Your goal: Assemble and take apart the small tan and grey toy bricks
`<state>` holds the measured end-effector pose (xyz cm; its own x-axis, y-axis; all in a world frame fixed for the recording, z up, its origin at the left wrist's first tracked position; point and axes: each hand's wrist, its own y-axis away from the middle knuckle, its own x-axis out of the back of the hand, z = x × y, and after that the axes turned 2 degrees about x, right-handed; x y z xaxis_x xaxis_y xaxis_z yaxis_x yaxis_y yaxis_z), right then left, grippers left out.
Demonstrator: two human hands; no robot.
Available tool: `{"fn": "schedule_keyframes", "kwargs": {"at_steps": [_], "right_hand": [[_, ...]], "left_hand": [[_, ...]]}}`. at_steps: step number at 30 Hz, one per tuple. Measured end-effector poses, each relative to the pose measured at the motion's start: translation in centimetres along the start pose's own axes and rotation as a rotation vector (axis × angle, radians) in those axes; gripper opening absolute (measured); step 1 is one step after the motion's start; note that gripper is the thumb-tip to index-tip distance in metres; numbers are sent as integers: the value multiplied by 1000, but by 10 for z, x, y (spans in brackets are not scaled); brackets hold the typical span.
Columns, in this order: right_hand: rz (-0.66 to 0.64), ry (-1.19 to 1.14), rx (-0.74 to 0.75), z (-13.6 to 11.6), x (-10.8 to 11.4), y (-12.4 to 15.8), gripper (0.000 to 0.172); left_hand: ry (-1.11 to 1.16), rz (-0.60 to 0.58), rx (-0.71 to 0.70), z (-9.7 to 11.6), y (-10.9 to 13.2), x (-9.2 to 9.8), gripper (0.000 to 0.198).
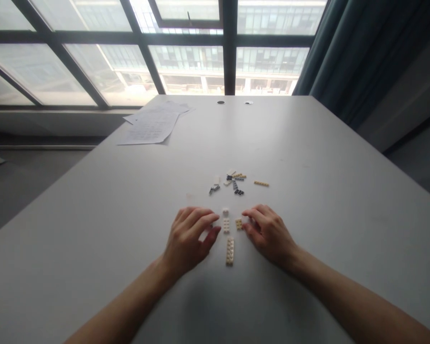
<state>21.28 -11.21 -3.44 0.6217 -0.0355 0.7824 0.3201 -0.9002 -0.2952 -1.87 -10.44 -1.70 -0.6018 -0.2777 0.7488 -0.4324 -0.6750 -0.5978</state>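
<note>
At left, the left hand [193, 234] is curving with thumb and forefinger parted; a small dark bit is showing between them, its grip impossible to tell. Just right of these fingertips, a white brick [226, 225] is lying with its long axis pointing away from the person, and, nearer, a long cream brick [230, 252] is pointing nearly the same way. Further right, a tan brick [238, 224] is sitting at the half-open right hand's [267, 233] fingertips, its long axis and any grip being unclear.
</note>
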Motion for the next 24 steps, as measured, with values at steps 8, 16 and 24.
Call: {"fn": "schedule_keyframes", "kwargs": {"at_steps": [8, 16, 24], "right_hand": [[9, -74, -40, 0, 0, -1, 14], [10, -88, -29, -1, 1, -3, 13], [10, -89, -32, 0, 1, -3, 11]], "left_hand": [[-170, -179, 483, -43, -53, -4, 23], [-193, -355, 529, -50, -65, -24, 22], [-213, -313, 501, -50, -62, -26, 19]]}}
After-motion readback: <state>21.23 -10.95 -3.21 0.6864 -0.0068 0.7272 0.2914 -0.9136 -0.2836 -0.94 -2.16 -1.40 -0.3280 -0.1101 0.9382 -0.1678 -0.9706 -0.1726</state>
